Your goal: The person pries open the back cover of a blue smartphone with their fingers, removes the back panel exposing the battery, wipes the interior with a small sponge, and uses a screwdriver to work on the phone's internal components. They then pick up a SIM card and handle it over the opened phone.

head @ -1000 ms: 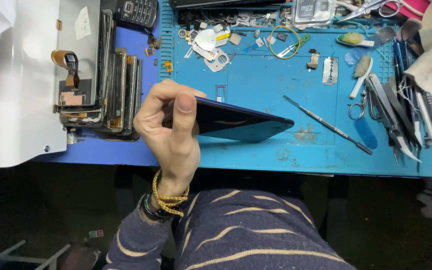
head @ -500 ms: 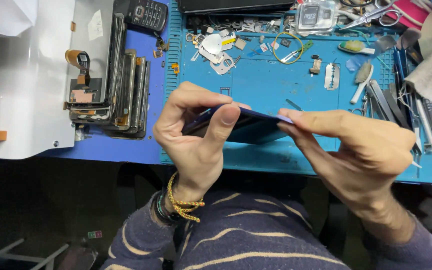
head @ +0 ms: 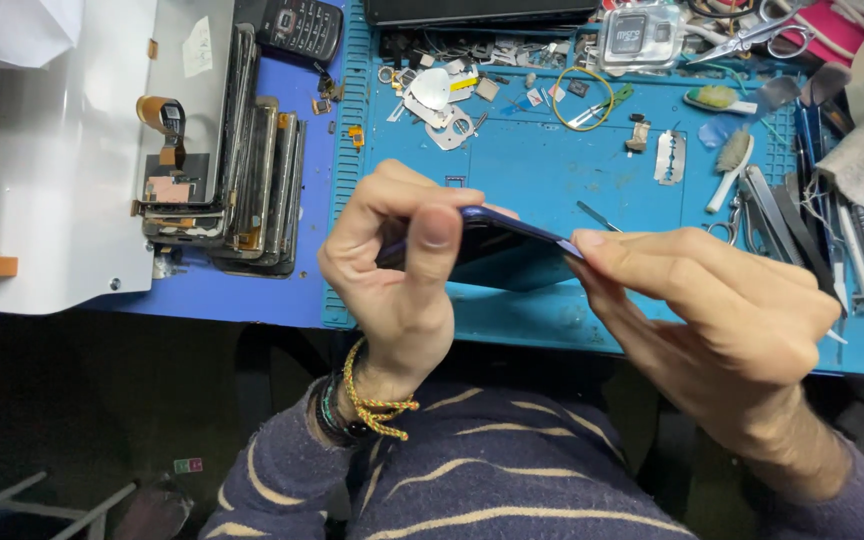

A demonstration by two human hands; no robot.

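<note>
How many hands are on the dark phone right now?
2. The left hand grips the dark phone at its left end, thumb across the edge. The right hand pinches its right end with the fingertips. No other hands are in view.

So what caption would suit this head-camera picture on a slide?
Both hands, left and right, grip a dark phone edge-on above a blue mat strewn with tools.

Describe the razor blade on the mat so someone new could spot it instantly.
Start at the blue work mat covering the bench. Go to its upper right part, right of the yellow wire loop and just left of the small white-handled brush. The razor blade lies flat there: a thin silver rectangle with a slotted middle, unlike the long tweezers further right.
</note>
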